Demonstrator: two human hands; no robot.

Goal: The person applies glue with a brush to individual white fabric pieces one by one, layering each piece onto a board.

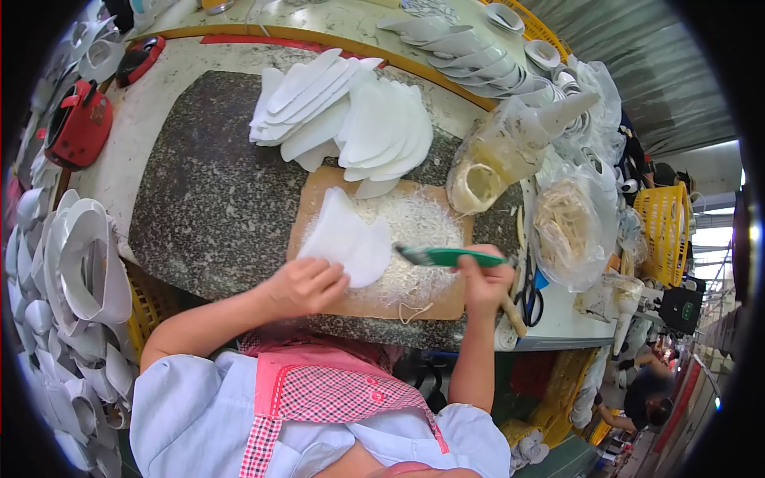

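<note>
A white, curved flat piece [343,235] lies on a brown board [315,195] smeared with whitish residue. My left hand [307,285] has its fingers curled together on the piece's lower left edge. My right hand [484,283] grips a green-handled brush [458,256]. Its dark head points left, just beside the piece's right edge; whether it touches is hard to tell. Beyond the board, a fanned stack of similar white pieces [390,127] rests on a dark speckled slab [207,175].
A glue-crusted plastic container [482,185] stands right of the board, near a plastic bag [570,231] of pale scraps. Black-handled scissors [530,301] lie near the right edge. Red boxes [80,123] stand at left, and white curved parts [84,263] crowd the left side.
</note>
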